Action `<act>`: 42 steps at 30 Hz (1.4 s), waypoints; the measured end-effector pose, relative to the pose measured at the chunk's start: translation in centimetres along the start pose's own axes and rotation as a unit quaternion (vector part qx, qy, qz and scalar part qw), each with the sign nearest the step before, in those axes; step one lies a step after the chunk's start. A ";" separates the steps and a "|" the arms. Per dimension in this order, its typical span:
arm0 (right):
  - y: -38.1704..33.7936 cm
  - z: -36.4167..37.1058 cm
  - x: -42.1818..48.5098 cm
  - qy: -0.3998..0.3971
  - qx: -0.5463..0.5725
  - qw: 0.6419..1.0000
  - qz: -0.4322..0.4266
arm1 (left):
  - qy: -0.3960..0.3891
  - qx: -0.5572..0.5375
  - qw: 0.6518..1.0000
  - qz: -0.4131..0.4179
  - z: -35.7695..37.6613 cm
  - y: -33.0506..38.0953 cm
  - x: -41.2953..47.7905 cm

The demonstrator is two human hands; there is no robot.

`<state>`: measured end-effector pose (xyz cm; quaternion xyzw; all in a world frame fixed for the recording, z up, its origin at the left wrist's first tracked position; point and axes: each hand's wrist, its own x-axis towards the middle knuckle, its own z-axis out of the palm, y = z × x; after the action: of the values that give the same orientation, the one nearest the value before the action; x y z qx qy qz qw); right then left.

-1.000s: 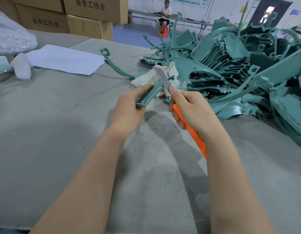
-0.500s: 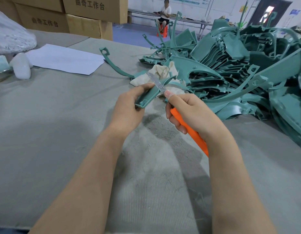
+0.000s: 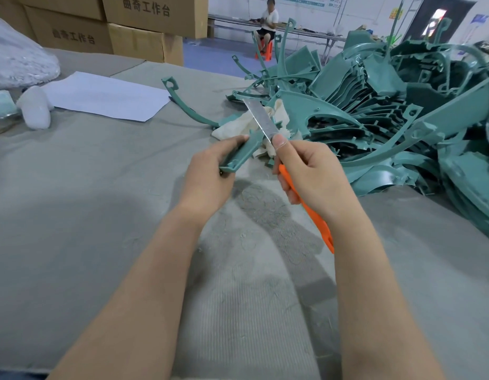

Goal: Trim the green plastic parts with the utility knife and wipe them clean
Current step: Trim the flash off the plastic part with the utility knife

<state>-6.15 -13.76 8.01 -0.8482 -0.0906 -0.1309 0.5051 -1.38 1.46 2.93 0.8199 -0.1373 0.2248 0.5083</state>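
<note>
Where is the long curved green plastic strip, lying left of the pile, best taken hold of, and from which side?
Probably mid-span on the long curved green plastic strip, from the left and above: its looped end and middle lie free, while its other end runs to the white cloth and the pile of green plastic parts.

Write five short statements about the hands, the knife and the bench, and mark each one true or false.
1. The left hand grips a green plastic part. True.
2. The utility knife in the right hand has a blue handle. False: the handle is orange.
3. The blade is retracted. False: it sticks out past the thumb.
4. A pile of green parts lies on the right of the table. True.
5. The cloth is wrapped round the blade. False: it lies on the table beyond the hands.
</note>
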 end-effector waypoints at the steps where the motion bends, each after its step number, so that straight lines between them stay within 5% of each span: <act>1: 0.1 0.0 0.1 0.002 -0.008 1.000 0.003 | -0.002 0.001 1.000 0.002 0.0 -0.1 0.0; 14: -0.2 -0.2 -0.2 -0.080 -0.028 0.995 0.046 | -0.002 0.051 0.999 0.010 -0.1 -0.5 0.2; 42: 0.2 -1.6 -0.2 -0.123 -0.031 0.990 0.069 | -0.040 0.149 0.982 0.105 -1.5 0.1 0.3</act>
<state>-6.47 -15.29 8.50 -0.8774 -0.0888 0.0065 0.4715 -1.53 2.72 3.72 0.8760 -0.2076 0.2616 0.3481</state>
